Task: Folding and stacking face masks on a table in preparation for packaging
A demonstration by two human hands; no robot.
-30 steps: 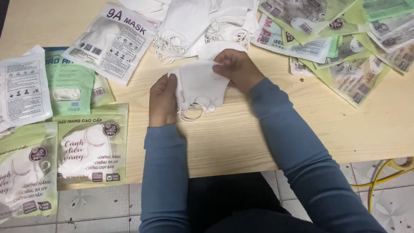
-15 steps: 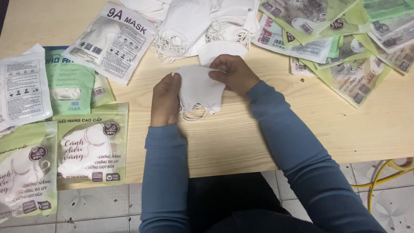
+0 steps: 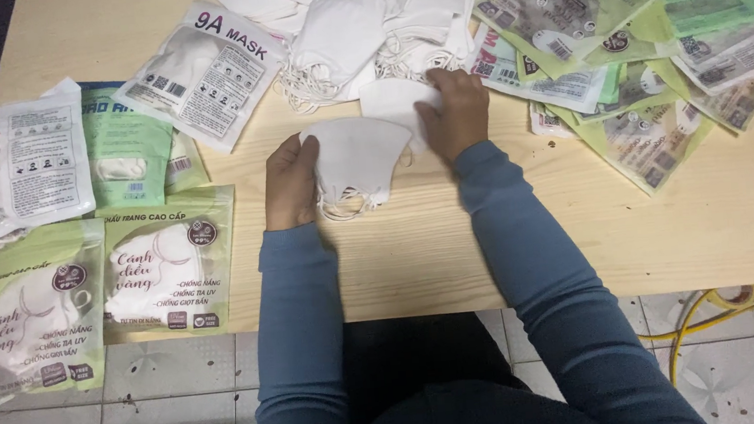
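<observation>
My left hand (image 3: 291,179) grips the left edge of a small stack of folded white face masks (image 3: 361,159), ear loops dangling below, just above the wooden table (image 3: 417,254). My right hand (image 3: 456,112) has its fingers on another white mask (image 3: 393,101) lying on the table behind the stack, at the edge of the loose pile of white masks (image 3: 360,22). Both arms are in blue sleeves.
Packaged masks lie to the left: two pale green packs (image 3: 163,262) at the table's front edge, a green pack (image 3: 121,143), and clear-white packs (image 3: 14,171) (image 3: 205,68). A heap of empty green and clear bags (image 3: 626,45) covers the right. Yellow cable (image 3: 731,308) lies on the tiled floor.
My right hand has left the stack and moved back-right onto another mask by the pile. My left hand still holds the stack, which has shifted slightly left.
</observation>
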